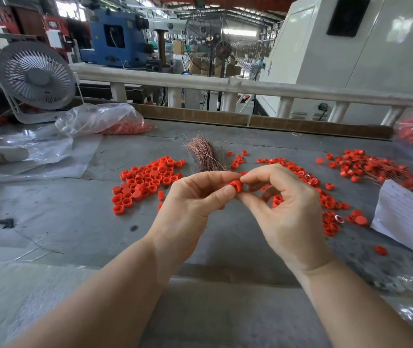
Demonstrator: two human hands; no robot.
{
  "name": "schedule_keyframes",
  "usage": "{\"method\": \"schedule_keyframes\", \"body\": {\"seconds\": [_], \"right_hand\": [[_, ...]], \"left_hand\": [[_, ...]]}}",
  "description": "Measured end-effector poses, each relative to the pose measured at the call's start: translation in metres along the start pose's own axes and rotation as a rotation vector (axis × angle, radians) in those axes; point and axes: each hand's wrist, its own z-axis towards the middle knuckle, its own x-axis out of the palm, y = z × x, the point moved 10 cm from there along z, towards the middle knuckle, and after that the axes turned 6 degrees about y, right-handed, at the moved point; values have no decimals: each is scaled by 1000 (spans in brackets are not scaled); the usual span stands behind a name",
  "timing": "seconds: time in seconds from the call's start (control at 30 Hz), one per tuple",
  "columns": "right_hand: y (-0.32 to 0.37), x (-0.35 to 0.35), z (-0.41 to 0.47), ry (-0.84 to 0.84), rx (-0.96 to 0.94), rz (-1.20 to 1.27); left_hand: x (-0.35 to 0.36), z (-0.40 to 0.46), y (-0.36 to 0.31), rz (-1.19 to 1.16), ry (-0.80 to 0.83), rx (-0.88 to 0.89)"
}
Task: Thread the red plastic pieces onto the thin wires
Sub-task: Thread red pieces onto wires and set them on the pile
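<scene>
A grey table filled the lower frame. At upper left stood a white fan, a clear bag beside it. Loose red pieces lay left of centre, a copper wire bundle above the hands. At centre, the left hand and right hand together pinched one red piece.
</scene>
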Motion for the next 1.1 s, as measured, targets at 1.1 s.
{"method": "schedule_keyframes", "body": {"seconds": [1.1], "right_hand": [[-41,16,-4,56,392,454]], "left_hand": [[-2,-1,-4,34,-59,16]]}}
